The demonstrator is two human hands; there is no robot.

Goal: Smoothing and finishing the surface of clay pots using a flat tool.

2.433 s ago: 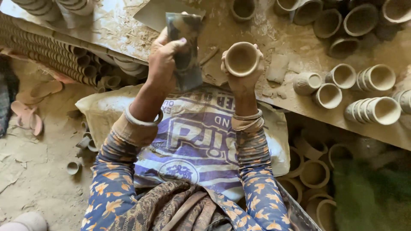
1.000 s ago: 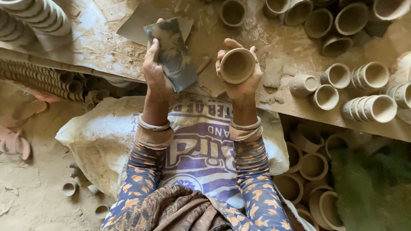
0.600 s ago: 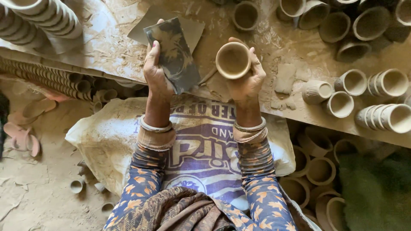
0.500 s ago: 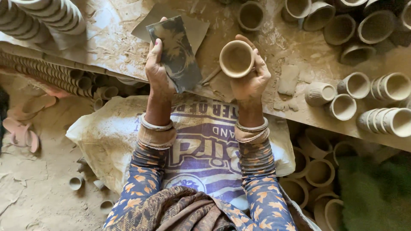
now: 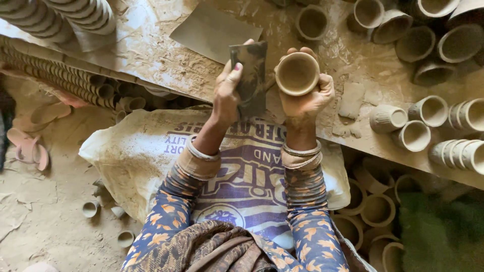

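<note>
Clay cup: a small round unfired cup [image 5: 297,73], mouth facing up toward the camera, held above the muddy work board just right of the dark sheet
Right hand: the right hand [image 5: 304,98] cradles the cup from below and behind, fingers curled round its wall and pinching it, fingertips [image 5: 299,51] showing over the far rim
Dark sheet: a grey, clay-smeared rectangular sheet [image 5: 250,75], stood nearly upright, its right edge just beside the cup; whether the two touch cannot be told
Left hand: the left hand [image 5: 227,93] grips the sheet on its left side, thumb and fingers pressed together on it, a painted nail visible
Sleeves and bangles: both forearms wear blue sleeves with an orange leaf print, and metal bangles [image 5: 301,150] at the wrists
Work board: a long clay-crusted board [image 5: 161,55] runs across the top, with a flat grey slab [image 5: 214,31] lying behind the hands
Cups on board: loose cups [image 5: 415,135] and nested rows lie on their sides to the right, more stand at top right
Stacks: long nested stacks [image 5: 55,20] at top left
Sack: a printed white and purple sack [image 5: 151,151] covers the lap
Floor: dusty ground with a few tiny cups [image 5: 91,208] at lower left
</note>
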